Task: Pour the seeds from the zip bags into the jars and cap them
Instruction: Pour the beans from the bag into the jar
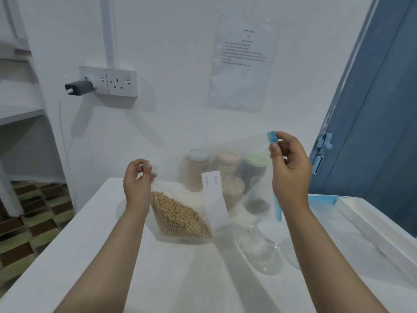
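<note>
While tilted, zip bag [203, 188] hangs between fingers [275, 148].

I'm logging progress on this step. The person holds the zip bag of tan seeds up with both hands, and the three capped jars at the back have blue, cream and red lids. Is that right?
Not quite: no lid is red. In the head view the capped jars at the back have blue, cream and green lids. The rest holds: the left hand and right hand pinch the zip bag of tan seeds at its corners.
</note>
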A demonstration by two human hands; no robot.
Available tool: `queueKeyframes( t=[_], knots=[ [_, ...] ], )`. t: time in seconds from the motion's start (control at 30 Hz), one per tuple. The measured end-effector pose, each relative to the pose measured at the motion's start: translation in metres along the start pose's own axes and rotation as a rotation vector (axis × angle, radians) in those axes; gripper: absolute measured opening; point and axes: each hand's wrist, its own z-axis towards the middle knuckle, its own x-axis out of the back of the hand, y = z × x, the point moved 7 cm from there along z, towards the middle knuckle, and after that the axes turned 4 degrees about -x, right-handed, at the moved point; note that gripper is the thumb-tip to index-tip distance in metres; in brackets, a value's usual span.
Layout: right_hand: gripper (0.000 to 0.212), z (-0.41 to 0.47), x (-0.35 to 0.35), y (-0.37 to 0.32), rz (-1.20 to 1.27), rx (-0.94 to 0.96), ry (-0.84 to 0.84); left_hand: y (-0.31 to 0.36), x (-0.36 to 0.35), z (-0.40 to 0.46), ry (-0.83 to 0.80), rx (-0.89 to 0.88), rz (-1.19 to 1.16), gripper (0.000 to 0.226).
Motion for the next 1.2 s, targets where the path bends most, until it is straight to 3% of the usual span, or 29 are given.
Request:
queueKeyframes(
  t=[0.33,0.97,1.2],
  knots=[
    [0.029,0.030,0.005,-0.018,0.090,0.010,0.095,0.048,-0.027,0.035,0.012,-0.114,-0.044,0.018],
    [0.016,0.038,0.019,0.001,0.194,-0.100,0.198,0.093,-0.065,0.045,-0.026,-0.183,-0.074,0.008],
    [0.015,0.042,0.021,0.019,0.181,-0.169,0.186,0.099,-0.079,0.041,-0.046,-0.201,-0.038,0.018]
  ],
)
